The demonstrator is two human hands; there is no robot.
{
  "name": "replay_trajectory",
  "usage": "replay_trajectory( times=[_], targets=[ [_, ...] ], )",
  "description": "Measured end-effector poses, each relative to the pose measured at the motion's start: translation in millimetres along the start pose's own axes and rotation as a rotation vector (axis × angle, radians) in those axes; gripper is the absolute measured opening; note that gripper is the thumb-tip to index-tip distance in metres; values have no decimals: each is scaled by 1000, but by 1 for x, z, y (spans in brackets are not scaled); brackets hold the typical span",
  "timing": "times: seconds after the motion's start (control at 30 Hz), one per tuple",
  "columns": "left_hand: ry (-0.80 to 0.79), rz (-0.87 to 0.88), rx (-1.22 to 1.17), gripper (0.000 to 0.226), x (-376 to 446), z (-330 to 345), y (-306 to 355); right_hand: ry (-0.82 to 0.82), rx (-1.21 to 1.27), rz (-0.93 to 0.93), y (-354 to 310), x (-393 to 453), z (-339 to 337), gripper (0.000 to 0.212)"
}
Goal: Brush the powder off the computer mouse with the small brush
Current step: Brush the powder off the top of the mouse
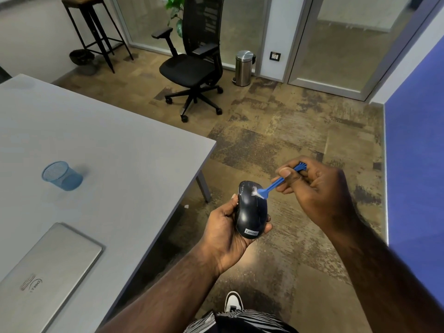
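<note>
Head view: your left hand cradles the black computer mouse off the bench's corner, over the floor, its fingers curled round the mouse's sides. Your right hand pinches the small blue brush by its handle, fingers closed tight on it. The white bristles touch a patch of white powder near the mouse's front. On the bench lie a closed laptop and a blue mesh cup, well apart.

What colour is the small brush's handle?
Blue; the small brush shows best in the head view, held in the right hand.
</note>
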State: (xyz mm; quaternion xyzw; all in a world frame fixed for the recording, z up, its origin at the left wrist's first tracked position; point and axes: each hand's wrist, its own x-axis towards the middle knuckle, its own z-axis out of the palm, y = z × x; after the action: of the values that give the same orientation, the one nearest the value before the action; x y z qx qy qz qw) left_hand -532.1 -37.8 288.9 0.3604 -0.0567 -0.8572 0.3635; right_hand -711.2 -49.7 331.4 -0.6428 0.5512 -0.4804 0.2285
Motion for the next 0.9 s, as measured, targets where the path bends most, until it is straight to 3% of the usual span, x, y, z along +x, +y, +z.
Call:
replay_trajectory(
  times=[0.2, 0.37, 0.5, 0.8, 0.9],
  targets=[
    [-10, -6, 7, 48, -2, 2, -2, 66, -61, -17, 2, 1, 3, 9],
    [-3, -4, 19, 49, -1, 0, -2, 2, 28, -11, -1, -1, 2, 15],
    [-27, 6, 18, 50, -1, -1, -1, 66, -70, -35, 1, 0, 2, 13],
    [-34, 15, 64, 54, 0, -6, -3, 8, -21, -57, 0, -6, 3, 14],
    [-22, 42, 85, 53, 2, -6, -2, -79, 45, -118, -8, -11, 4, 11]
  ],
)
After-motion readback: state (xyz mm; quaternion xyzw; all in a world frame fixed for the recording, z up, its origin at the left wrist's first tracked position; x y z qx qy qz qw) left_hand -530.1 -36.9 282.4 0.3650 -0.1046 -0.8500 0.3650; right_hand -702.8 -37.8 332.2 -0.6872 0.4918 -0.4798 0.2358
